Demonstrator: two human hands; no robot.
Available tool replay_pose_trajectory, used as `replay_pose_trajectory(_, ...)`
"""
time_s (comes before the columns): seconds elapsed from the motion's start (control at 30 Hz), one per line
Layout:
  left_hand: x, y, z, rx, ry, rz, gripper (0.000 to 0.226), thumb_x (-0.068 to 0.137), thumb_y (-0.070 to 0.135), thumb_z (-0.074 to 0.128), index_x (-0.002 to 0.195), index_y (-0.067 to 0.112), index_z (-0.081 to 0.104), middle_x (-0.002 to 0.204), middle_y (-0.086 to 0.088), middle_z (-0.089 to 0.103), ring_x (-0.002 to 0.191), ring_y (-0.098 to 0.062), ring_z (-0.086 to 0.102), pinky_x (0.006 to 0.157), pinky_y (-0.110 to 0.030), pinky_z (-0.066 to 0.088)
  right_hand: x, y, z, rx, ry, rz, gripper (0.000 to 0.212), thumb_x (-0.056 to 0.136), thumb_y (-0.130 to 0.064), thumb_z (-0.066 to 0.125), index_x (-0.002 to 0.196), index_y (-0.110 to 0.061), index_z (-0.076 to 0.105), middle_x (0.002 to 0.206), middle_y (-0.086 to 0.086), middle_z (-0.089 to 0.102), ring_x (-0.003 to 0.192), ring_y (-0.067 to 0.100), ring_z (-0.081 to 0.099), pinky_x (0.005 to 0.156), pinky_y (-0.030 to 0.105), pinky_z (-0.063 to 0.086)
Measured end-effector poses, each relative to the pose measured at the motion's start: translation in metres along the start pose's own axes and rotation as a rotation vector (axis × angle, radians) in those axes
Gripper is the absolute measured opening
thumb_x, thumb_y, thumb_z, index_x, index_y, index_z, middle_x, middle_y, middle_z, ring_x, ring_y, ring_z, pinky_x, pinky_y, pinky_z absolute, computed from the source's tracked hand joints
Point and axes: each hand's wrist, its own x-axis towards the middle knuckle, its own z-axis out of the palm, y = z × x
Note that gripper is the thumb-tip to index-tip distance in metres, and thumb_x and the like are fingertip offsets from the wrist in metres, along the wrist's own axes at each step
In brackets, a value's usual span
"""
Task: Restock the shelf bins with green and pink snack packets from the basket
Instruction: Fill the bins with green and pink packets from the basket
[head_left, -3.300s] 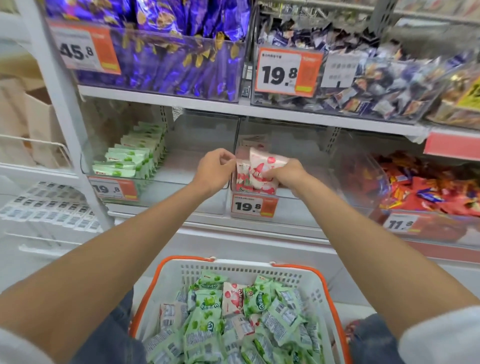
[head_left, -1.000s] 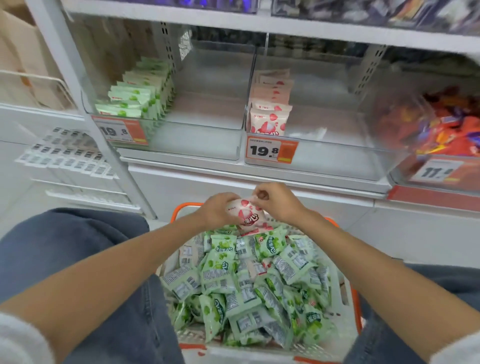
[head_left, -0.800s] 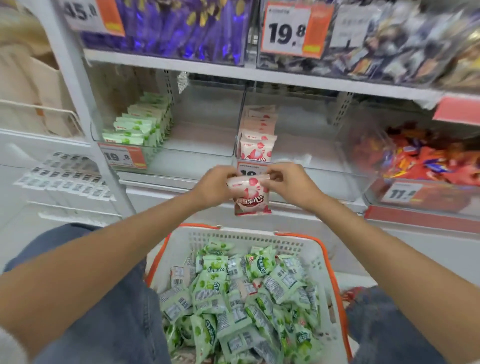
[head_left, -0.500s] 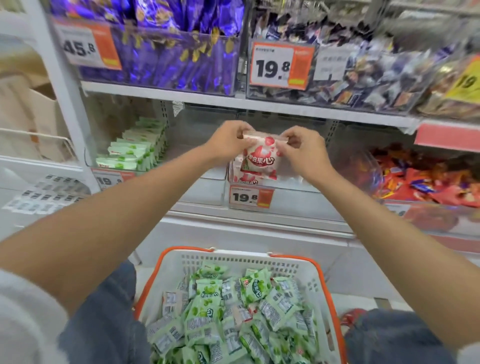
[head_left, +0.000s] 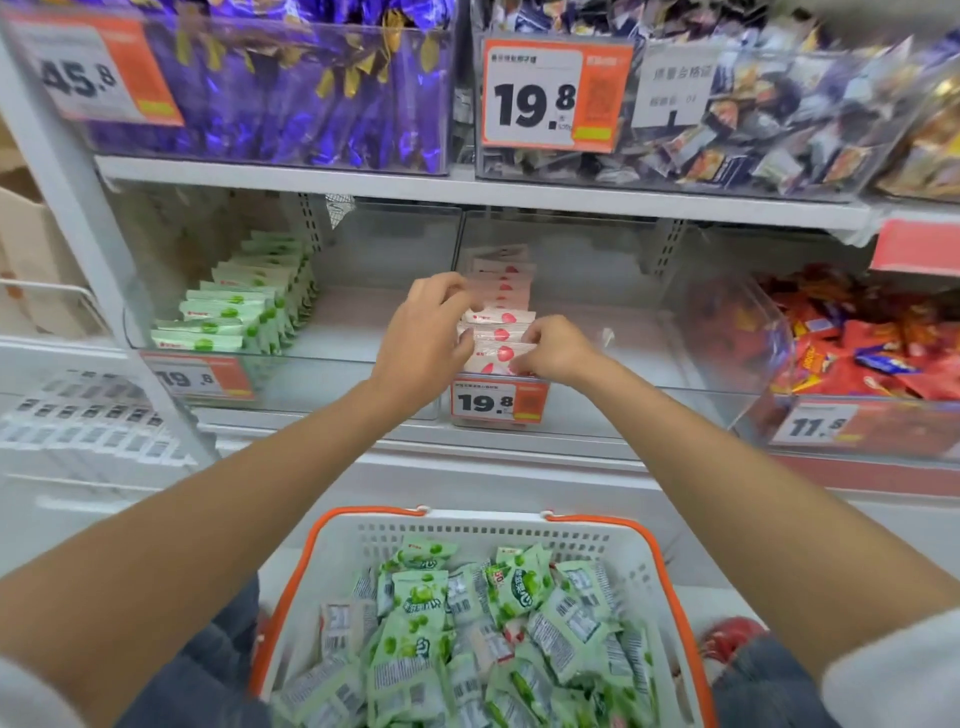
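Note:
A row of pink snack packets (head_left: 503, 287) stands upright in the middle clear bin (head_left: 597, 410). My left hand (head_left: 423, 335) and my right hand (head_left: 553, 349) are inside the bin's front. They pinch the front pink packet (head_left: 500, 355) by its left and right edges, against the row. A row of green packets (head_left: 244, 306) fills the left side of the left clear bin (head_left: 332, 384). Below, a white basket with an orange rim (head_left: 470, 522) holds several loose green packets (head_left: 423, 618); a little pink shows among them.
Price tags marked 19.8 hang on both bin fronts. The upper shelf carries bins of purple sweets (head_left: 291, 88) and mixed dark sweets (head_left: 769, 114). A bin of red and orange sweets (head_left: 862, 343) is to the right. My knees in jeans flank the basket.
Both hands lifted a pink packet out of the basket, carried it up to the middle bin, and now hold it down against the front of the pink row.

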Motion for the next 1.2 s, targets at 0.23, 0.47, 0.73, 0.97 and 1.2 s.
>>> replay_pose_trajectory(0.23,-0.043,-0.001,0.004,-0.111,0.141,-0.152,0.022,0.093,0.02,0.057,0.114,0.013,0.055,0.111,-0.001,0.052,0.092,-0.015,0.047,0.068,-0.029,0.042,0.007,-0.004,0.002,0.102,-0.065,0.145,0.023,0.079,-0.004,0.073,0.073,-0.01,0.052,0.088,0.007,0.06,0.083,0.022,0.058,0.053,0.023,0.042)
replay_pose_trajectory(0.47,-0.068,0.01,0.004,-0.221,0.02,-0.307,0.011,0.095,0.02,0.055,0.098,0.026,0.045,0.095,0.012,0.047,0.069,-0.007,0.049,0.059,-0.026,0.035,0.01,-0.002,0.009,0.004,0.032,0.108,0.027,0.076,-0.009,0.077,0.099,-0.008,0.062,0.105,0.009,0.068,0.088,0.022,0.061,0.067,0.028,0.047)
replay_pose_trajectory(0.73,-0.114,0.002,0.019,-0.37,-0.196,-0.509,0.009,0.09,0.014,0.053,0.092,0.023,0.053,0.083,0.008,0.056,0.066,-0.012,0.054,0.059,-0.031,0.045,-0.061,0.009,0.036,-0.039,0.566,-0.371,0.008,0.085,-0.009,0.057,0.09,-0.014,0.06,0.09,-0.004,0.058,0.078,0.015,0.054,0.065,0.031,0.045)
replay_pose_trajectory(0.97,-0.181,-0.037,0.045,-0.311,-0.551,-0.751,0.007,0.09,0.011,0.056,0.091,0.017,0.059,0.086,-0.003,0.062,0.072,-0.023,0.06,0.07,-0.039,0.052,-0.111,0.09,0.155,-0.281,-0.102,-0.258,0.015,0.088,-0.009,0.052,0.097,-0.015,0.062,0.094,-0.002,0.059,0.079,0.018,0.056,0.068,0.031,0.045)
replay_pose_trajectory(1.2,-0.213,-0.043,0.073,-0.347,-0.718,-0.835,0.016,0.089,0.007,0.053,0.081,0.021,0.057,0.086,-0.002,0.065,0.067,-0.018,0.055,0.066,-0.035,0.05,-0.117,0.153,0.246,-0.428,-0.652,0.226,0.043,0.093,-0.006,0.05,0.064,-0.024,0.023,0.065,-0.001,0.027,0.054,0.013,0.032,0.048,0.025,0.028)
